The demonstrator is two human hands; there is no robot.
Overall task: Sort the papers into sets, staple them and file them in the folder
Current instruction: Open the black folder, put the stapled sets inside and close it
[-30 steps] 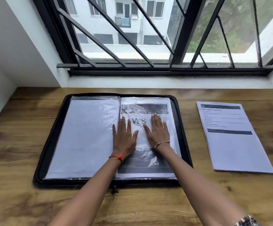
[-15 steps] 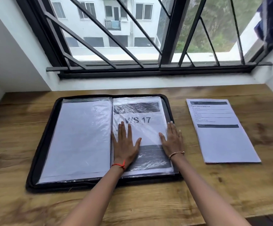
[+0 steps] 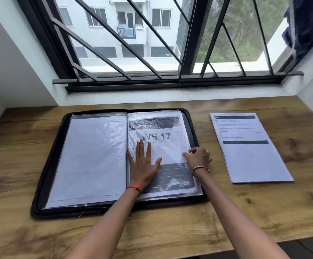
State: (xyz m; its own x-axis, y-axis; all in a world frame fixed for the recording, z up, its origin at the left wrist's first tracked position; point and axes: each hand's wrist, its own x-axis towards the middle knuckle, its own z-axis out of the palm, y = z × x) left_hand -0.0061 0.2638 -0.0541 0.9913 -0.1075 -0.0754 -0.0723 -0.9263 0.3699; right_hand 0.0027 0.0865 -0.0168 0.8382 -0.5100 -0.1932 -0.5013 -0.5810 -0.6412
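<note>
Left hand (image 3: 142,166) flat on folder (image 3: 52,165), right hand (image 3: 198,157) at its edge.

1 folder (image 3: 53,165), 1 paper stack (image 3: 251,156), 2 hands (L hand (image 3: 144,169), R hand (image 3: 199,158)).

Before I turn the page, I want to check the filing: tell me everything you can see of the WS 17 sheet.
The WS 17 sheet is a white printed page with dark photo bands at top and bottom, the top one reading LIVING ROOM. It lies flat inside a crinkled clear sleeve on the right side of the open black folder. The left hand presses flat on its lower left; the right hand touches its right edge with curled fingers.
</note>
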